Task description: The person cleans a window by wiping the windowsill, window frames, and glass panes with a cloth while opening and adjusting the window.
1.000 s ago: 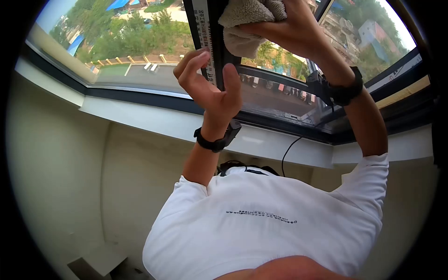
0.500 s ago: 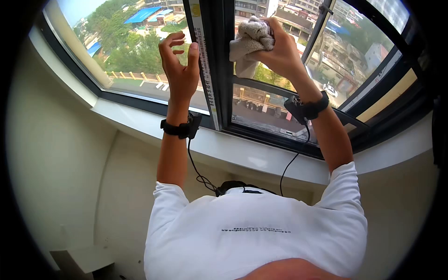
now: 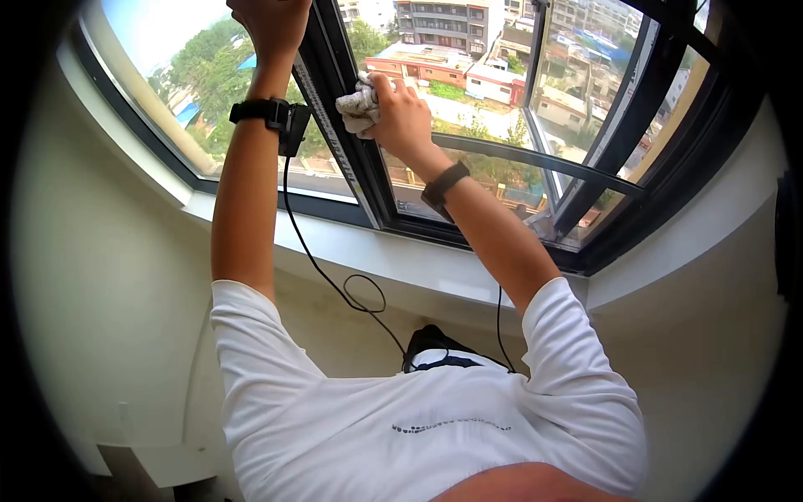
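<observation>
My right hand is closed round a crumpled grey-white cloth. It has the cloth against the dark upright window frame, at the left side of the right-hand opening. My left hand is raised at the top edge of the view, beside the upper part of the same frame. Its fingers are mostly cut off, so I cannot make out whether they grip anything. A strip with printed marks runs down the frame between the two hands.
A white sill runs below the window. On the right, a window sash stands at an angle, with a horizontal bar across the opening. Black cables hang from my wrist straps. Buildings and trees lie outside.
My left hand has moved up and left, partly out of view. My right hand has carried the cloth leftward onto the upright frame. The view has shifted somewhat.
</observation>
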### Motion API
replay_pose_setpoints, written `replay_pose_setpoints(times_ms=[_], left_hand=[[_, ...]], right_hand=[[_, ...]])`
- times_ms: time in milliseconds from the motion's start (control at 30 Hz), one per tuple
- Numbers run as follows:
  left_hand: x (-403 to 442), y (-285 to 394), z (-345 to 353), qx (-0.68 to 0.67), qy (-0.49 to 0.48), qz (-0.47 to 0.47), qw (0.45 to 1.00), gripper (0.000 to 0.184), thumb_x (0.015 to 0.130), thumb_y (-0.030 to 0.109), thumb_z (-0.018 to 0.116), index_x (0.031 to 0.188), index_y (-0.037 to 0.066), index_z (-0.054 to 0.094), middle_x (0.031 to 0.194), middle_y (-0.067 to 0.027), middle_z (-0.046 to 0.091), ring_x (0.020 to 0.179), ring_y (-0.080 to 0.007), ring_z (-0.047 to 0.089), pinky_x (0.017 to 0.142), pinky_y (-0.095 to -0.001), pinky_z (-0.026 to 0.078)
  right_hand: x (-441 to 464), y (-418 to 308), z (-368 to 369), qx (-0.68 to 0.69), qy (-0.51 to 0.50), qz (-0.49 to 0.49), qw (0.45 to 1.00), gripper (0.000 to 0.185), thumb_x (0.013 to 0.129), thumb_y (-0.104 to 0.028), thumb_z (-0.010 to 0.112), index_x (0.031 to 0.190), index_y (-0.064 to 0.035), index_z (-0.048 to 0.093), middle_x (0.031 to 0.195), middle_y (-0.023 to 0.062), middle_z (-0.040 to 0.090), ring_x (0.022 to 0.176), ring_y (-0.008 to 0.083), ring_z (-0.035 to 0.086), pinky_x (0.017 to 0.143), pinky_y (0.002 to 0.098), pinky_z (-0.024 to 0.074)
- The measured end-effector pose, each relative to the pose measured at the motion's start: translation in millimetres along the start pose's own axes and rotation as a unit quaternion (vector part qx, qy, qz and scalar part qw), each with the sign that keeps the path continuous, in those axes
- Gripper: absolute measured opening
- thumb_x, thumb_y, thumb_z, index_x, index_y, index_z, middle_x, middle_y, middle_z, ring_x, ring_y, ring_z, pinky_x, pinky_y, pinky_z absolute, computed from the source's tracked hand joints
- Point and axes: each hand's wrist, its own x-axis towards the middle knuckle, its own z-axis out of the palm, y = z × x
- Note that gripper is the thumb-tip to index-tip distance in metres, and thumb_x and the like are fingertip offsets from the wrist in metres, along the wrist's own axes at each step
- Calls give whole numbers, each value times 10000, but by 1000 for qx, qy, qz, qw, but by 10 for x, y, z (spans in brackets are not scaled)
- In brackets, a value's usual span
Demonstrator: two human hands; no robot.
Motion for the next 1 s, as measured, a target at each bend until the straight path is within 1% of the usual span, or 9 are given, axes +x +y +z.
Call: replay_pose_setpoints(times_ms=[167, 267, 400, 467, 600, 667, 800, 933, 1000], left_hand=[[-158, -478, 195, 57, -9, 55, 997, 861, 991, 547, 608, 1516, -83, 347, 1544, -298, 372, 1430, -438, 367, 1189, -495, 314], [-211, -616, 164, 53, -22, -8, 998, 801, 1031, 540, 528, 1491, -97, 376, 1513, -302, 419, 1394, -452, 416, 1171, -494, 343], [-273, -392, 108, -37, -7, -13, 999, 651, 1070, 479, 478, 1408, -78, 487, 1361, -295, 571, 1271, -455, 538, 1083, -487, 430], [-284, -280, -5, -78, -89, -53, 992, 617, 1073, 472, 481, 1360, -73, 527, 1304, -291, 609, 1228, -458, 566, 1038, -489, 461], [-248, -584, 153, -29, 12, 40, 999, 560, 1003, 457, 608, 1298, -16, 550, 1239, -217, 608, 1124, -358, 623, 986, -445, 471], [-285, -423, 116, -53, 21, 23, 998, 574, 1006, 468, 601, 1264, -44, 568, 1188, -252, 635, 1112, -413, 624, 989, -457, 466], [-321, -301, 86, -53, 21, -9, 998, 564, 1005, 466, 599, 1217, -56, 566, 1132, -225, 610, 1043, -384, 623, 942, -477, 473], [-321, -550, 89, 55, 18, 66, 996, 682, 1006, 479, 582, 1328, -96, 403, 1250, -250, 397, 1125, -362, 497, 996, -547, 393], [-142, -546, -177, 165, 32, 126, 978, 625, 979, 381, 644, 1306, -94, 403, 1276, -240, 360, 998, -335, 579, 870, -435, 503]], right_hand=[[53, 110, -637, 138, 289, -106, 941, 723, 633, -134, 904, 1259, -110, 543, 1027, 141, 682, 931, 354, 682, 772, 473, 557], [-287, 211, -1230, 235, 307, -135, 912, 780, 729, -145, 930, 1357, -74, 472, 1177, 145, 683, 1070, 244, 702, 895, 368, 584], [-1452, 519, -1450, 161, 220, -128, 954, 786, 722, -69, 895, 1384, -75, 471, 1236, 172, 626, 1145, 273, 643, 963, 382, 526], [-2152, 768, -1454, 108, 127, -94, 982, 804, 632, -97, 901, 1348, -86, 536, 1212, 188, 643, 1113, 382, 637, 961, 475, 509], [-3369, 1445, -1422, -9, 31, 106, 994, 719, 618, -33, 792, 1304, -92, 586, 1201, 178, 651, 1167, 411, 604, 945, 500, 487], [-3750, 1714, -1574, -86, 3, 162, 983, 700, 630, -19, 733, 1308, -115, 592, 1236, 176, 635, 1189, 413, 588, 926, 513, 488], [-4140, 2096, -1736, -161, -77, 214, 960, 708, 628, -22, 707, 1315, -154, 594, 1244, 175, 599, 1159, 426, 583, 917, 523, 492], [-4038, 2212, -1615, -161, -123, 307, 930, 755, 662, -77, 729, 1383, -175, 529, 1226, 187, 566, 1121, 442, 594, 900, 520, 514], [-3956, 2034, -1590, -173, -174, 370, 896, 770, 682, -121, 739, 1412, -140, 498, 1278, 223, 550, 1132, 459, 594, 929, 502, 520]])
